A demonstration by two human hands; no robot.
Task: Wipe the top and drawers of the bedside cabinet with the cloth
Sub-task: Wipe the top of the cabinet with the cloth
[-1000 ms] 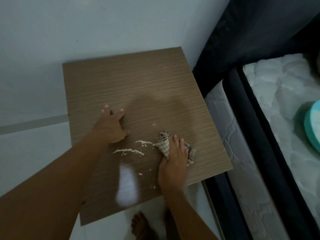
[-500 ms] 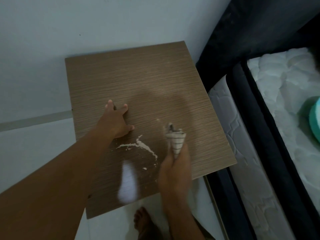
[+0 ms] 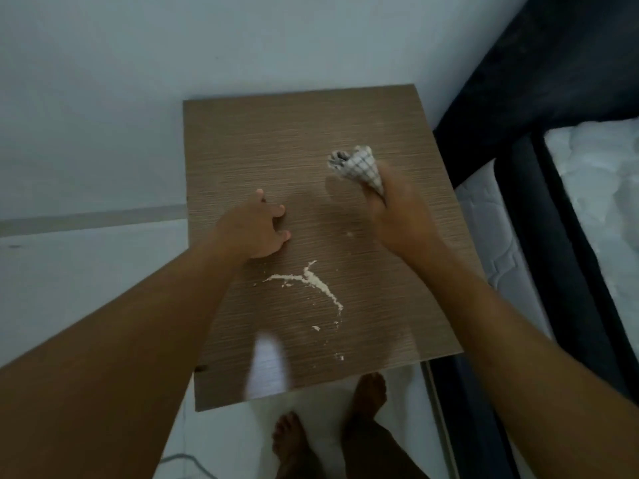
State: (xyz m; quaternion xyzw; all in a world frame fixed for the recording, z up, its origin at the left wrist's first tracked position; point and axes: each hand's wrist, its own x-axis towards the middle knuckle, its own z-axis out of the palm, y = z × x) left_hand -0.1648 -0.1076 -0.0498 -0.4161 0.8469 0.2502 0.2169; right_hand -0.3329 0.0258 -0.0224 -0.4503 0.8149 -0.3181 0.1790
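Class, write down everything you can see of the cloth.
The cloth is white with a thin dark check, soft fabric, bunched into a cone. The right hand grips its narrow end; the crumpled wide end points away, over the far right of the cabinet top. Whether it touches the wood is unclear.

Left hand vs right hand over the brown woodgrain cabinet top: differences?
The left hand rests empty on the brown woodgrain cabinet top, fingers spread; the right hand grips a bunched white checked cloth. The left hand sits just behind the white powder streak; the right hand is farther back. Both are over the top.
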